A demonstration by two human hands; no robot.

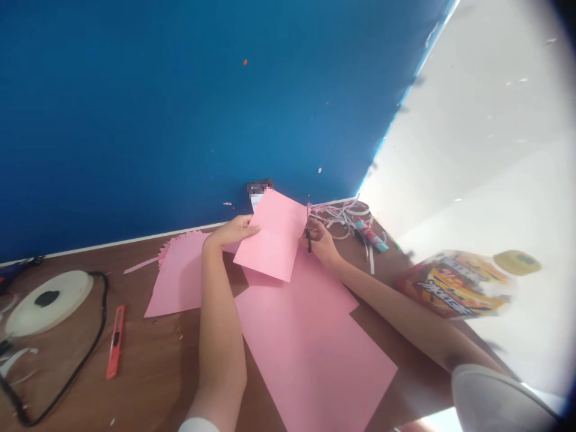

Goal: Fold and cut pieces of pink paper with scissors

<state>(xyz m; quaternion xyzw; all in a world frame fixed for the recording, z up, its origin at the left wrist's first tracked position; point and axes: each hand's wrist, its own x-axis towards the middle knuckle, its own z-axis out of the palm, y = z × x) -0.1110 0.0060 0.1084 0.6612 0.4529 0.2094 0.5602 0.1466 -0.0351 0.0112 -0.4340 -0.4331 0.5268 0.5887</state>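
My left hand pinches the left edge of a pink paper sheet and holds it up, tilted, above the brown table. My right hand is closed on dark-handled scissors at the sheet's right edge, with the blades against the paper. Under both forearms lie more pink sheets: a large one toward me and a stack to the left.
An orange utility knife, a white round device with a black cable lie at the left. White paper strips and a glue stick sit by the blue wall. A colourful bottle stands at the right.
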